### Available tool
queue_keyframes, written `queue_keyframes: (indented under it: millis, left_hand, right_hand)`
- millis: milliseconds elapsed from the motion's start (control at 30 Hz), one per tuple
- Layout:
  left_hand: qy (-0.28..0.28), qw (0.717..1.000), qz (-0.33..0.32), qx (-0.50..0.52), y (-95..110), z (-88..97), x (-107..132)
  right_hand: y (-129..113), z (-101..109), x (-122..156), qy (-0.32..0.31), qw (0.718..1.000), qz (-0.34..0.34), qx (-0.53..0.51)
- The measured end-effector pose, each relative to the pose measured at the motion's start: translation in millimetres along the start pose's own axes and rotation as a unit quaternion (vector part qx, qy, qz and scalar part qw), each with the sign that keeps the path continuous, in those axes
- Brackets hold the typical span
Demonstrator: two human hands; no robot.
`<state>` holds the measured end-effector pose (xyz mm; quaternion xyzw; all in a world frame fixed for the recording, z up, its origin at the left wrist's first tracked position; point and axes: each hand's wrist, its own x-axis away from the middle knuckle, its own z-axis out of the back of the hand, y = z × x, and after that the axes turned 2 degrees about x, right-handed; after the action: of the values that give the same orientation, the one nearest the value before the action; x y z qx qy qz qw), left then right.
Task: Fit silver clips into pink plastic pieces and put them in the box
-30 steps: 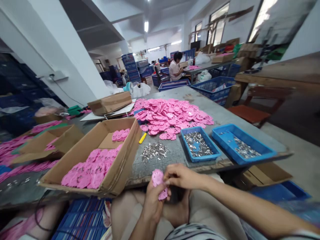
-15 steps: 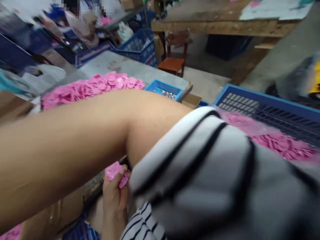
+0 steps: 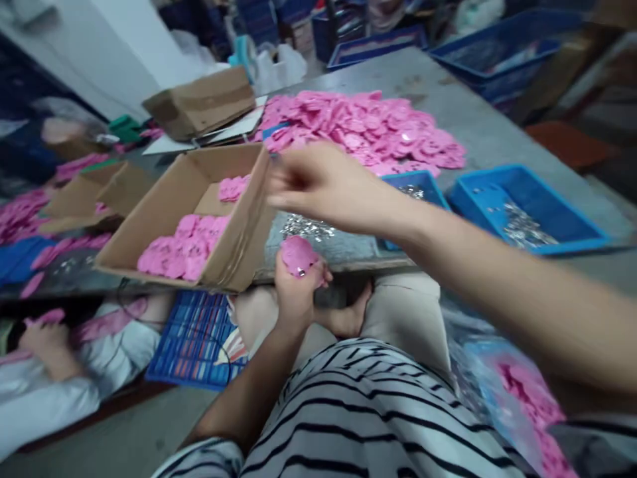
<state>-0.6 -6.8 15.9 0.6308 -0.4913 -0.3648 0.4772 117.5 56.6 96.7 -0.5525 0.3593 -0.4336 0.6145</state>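
Between fingers of left hand, grips pink piece jutting past them; cannot tell grip of right hand.

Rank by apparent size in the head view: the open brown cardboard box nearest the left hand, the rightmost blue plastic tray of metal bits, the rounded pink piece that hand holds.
1. Cardboard box
2. Blue tray
3. Pink piece

This is a factory workshop: similar pink pieces heaped on a worktable near blue trays.
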Motion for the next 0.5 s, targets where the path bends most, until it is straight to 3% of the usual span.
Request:
queue_keyframes:
  millis: [100, 233, 367, 500]
  left_hand:
    - [0.038, 0.999, -0.017, -0.013, -3, 1.5, -2]
    - [0.056, 0.998, 0.0, -0.02, -12, 4.5, -6]
    - [0.082, 0.996, -0.01, -0.041, -22, 6.5, -9]
    - [0.084, 0.995, -0.015, -0.054, -27, 9.1, -10]
  right_hand:
    - [46, -1, 15, 0.058, 0.998, 0.023, -0.014]
    - [98, -13, 39, 0.072, 0.989, -0.042, -0.12]
    - [95, -28, 35, 0.046, 0.989, -0.046, -0.129]
    - [91, -30, 26, 0.046, 0.989, -0.064, -0.124]
